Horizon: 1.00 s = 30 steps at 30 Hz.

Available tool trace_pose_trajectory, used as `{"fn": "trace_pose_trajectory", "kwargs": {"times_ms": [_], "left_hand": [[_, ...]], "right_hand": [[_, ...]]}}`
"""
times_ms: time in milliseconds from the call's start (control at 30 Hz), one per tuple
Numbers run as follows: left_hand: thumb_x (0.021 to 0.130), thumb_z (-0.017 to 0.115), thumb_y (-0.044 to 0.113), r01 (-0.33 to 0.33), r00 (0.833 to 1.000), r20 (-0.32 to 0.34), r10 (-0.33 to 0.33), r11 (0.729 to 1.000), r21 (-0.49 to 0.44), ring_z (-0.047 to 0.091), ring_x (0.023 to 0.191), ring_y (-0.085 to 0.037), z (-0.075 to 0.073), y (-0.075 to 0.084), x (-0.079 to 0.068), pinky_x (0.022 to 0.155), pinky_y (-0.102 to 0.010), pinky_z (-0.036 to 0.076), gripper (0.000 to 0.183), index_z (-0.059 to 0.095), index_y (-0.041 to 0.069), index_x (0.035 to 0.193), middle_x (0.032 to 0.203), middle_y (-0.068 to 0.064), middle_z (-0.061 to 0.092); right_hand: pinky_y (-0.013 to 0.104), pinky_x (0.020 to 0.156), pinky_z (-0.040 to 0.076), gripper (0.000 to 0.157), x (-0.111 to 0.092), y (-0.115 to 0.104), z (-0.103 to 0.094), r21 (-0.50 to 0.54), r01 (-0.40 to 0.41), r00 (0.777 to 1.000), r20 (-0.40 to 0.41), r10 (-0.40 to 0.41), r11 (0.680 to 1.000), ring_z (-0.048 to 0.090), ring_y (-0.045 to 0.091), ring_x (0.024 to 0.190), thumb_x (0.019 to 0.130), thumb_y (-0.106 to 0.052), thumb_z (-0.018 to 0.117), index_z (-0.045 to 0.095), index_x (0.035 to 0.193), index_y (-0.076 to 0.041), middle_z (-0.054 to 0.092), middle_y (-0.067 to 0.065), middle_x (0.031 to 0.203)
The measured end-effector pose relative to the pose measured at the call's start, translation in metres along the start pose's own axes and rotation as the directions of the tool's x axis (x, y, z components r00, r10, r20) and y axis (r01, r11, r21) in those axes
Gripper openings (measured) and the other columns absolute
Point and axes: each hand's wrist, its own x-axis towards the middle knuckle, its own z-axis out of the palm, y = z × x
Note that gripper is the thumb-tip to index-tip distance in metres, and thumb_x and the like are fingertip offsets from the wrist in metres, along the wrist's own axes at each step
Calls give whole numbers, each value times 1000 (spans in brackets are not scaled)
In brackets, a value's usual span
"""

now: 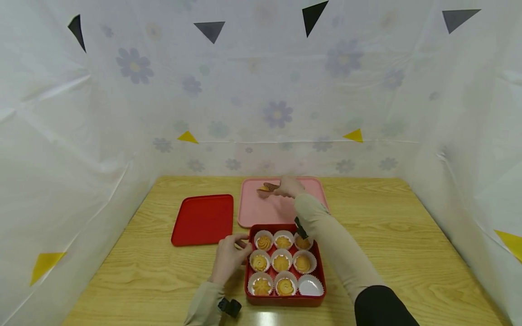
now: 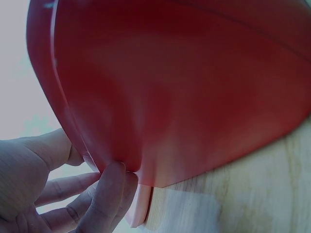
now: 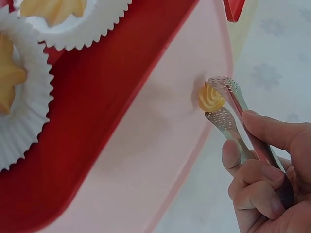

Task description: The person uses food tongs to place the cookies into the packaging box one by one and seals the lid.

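Note:
In my right hand (image 3: pixel 265 174) is a pair of metal tongs (image 3: pixel 266 150) with perforated ends, held over the far part of the pink tray (image 1: pixel 261 215). The ends of the tongs stand on either side of a swirled yellow cookie (image 3: pixel 211 98). My left hand (image 1: pixel 229 254) holds the red box (image 1: pixel 285 300) at its far left corner, fingers against the outside wall in the left wrist view. White paper cups sit in rows in the box, most with a cookie. The near right paper cup (image 1: pixel 311 286) has no cookie.
A flat red tray (image 1: pixel 202 220) lies left of the pink tray on the wooden table (image 1: pixel 379 226). Patterned white sheeting (image 1: pixel 281 154) closes off the back and both sides. My right forearm crosses over the box's far right corner.

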Motion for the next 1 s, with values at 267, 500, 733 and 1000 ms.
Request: {"fn": "trace_pose_trajectory", "kwargs": {"times_ms": [267, 500, 733, 1000], "left_hand": [[75, 63, 17, -12, 1000, -19, 13, 1000, 16, 57, 53, -4, 1, 0, 0, 45, -19, 46, 25, 68, 10, 98, 71, -5, 67], [77, 62, 14, 3, 1000, 16, -3, 1000, -28, 58, 49, -6, 1, 2, 1, 43, -18, 47, 26, 66, 5, 102, 73, -10, 66], [77, 62, 13, -10, 1000, 18, 11, 1000, -26, 58, 48, -6, 0, 3, -1, 42, -18, 46, 26, 66, 4, 101, 73, -11, 66], [77, 62, 16, 3, 1000, 9, -3, 1000, -9, 57, 51, -5, -1, 2, -1, 44, -18, 46, 26, 66, 8, 101, 73, -8, 66]], "right_hand": [[24, 47, 35, 21, -14, 12, -17, 66, 117, 993, 7, -118, 991, 41, 12, 51, 78, -26, 65, 56, 75, -7, 47, 1, 58], [25, 42, 33, 24, -32, 31, -31, 72, 164, 986, 14, -166, 984, 34, 11, 44, 80, -29, 63, 55, 64, -13, 59, 4, 65], [24, 44, 33, 16, -67, 57, -40, 89, 301, 952, 26, -305, 949, 35, 9, 45, 81, -24, 62, 69, 75, -11, 61, 2, 62], [27, 55, 42, 25, -109, 88, -50, 107, 374, 925, 31, -379, 921, 53, 11, 61, 81, -29, 62, 69, 93, -8, 67, 7, 79]]}}
